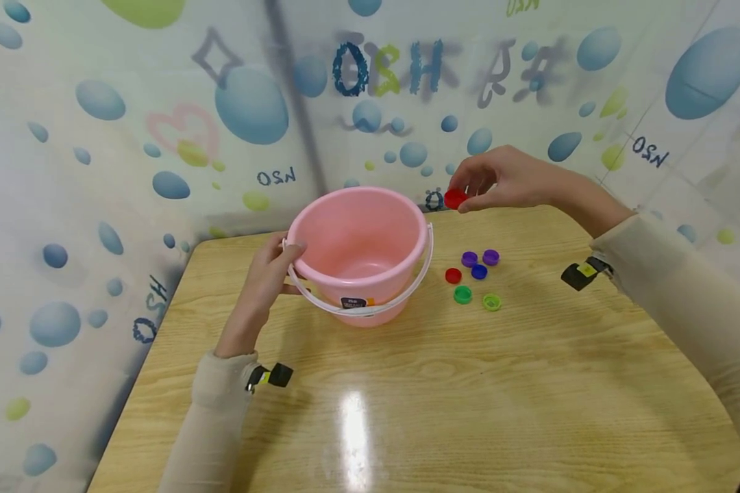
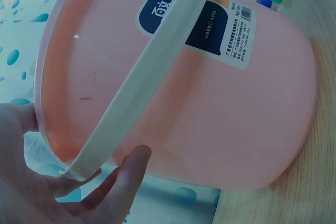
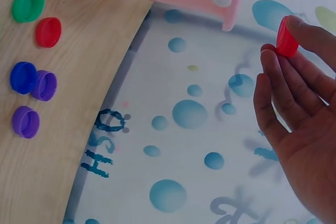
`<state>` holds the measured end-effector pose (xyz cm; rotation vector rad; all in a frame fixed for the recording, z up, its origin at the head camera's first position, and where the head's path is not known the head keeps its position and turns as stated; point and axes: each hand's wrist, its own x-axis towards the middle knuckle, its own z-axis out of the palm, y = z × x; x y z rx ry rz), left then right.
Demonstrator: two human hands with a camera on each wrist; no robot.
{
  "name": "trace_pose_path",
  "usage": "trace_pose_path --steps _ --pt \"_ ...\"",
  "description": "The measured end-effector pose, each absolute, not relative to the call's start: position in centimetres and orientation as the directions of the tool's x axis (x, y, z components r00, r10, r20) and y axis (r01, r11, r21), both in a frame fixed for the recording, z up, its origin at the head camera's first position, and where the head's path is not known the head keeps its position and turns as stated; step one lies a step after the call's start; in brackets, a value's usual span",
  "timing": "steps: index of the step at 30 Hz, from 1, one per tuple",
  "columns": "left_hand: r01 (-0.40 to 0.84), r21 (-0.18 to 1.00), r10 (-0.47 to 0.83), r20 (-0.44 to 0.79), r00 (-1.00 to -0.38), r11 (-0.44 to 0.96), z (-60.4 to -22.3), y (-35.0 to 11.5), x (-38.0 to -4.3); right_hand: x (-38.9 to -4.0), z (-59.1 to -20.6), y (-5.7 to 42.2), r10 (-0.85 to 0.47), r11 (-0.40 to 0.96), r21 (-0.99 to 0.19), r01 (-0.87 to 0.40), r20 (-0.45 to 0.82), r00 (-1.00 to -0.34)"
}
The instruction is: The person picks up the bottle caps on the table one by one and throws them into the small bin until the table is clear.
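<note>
A pink bucket (image 1: 370,274) with a white handle (image 2: 142,82) stands upright on the table. My left hand (image 1: 268,270) grips its rim on the left side, thumb over the edge and fingers against the outer wall. To the right of the bucket and above the table, my right hand (image 1: 508,179) pinches a red bottle cap (image 3: 287,37) between thumb and fingers. Below it on the table lie several loose caps: another red cap (image 1: 453,276), a green cap (image 1: 462,295), a yellow-green cap (image 1: 492,302), a blue cap (image 1: 479,272) and two purple caps (image 1: 490,257).
The wooden table (image 1: 407,383) extends toward me, with a bright reflection near its front. Behind it hangs a white sheet (image 1: 222,164) patterned with blue and green spots, close to the table's back edge. A dark wrist camera (image 1: 280,375) sits on the left sleeve.
</note>
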<state>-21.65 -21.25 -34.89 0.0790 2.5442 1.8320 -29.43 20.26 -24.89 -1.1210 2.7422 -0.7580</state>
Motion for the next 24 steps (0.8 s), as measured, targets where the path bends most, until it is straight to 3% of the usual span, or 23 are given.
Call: trace_pose_path --steps 10,24 --pt "0.039 0.949 0.046 0.025 -0.999 0.313 -34.9 -21.3 -21.6 -29.5 -23.9 18.1 -0.728 0.576 -0.443 -0.687 0.105 -0.677" --pt "0.036 0.947 0.041 0.024 -0.999 0.32 -34.9 -21.3 -21.6 -30.0 -22.6 15.4 -0.746 0.559 -0.425 -0.712 0.115 -0.656"
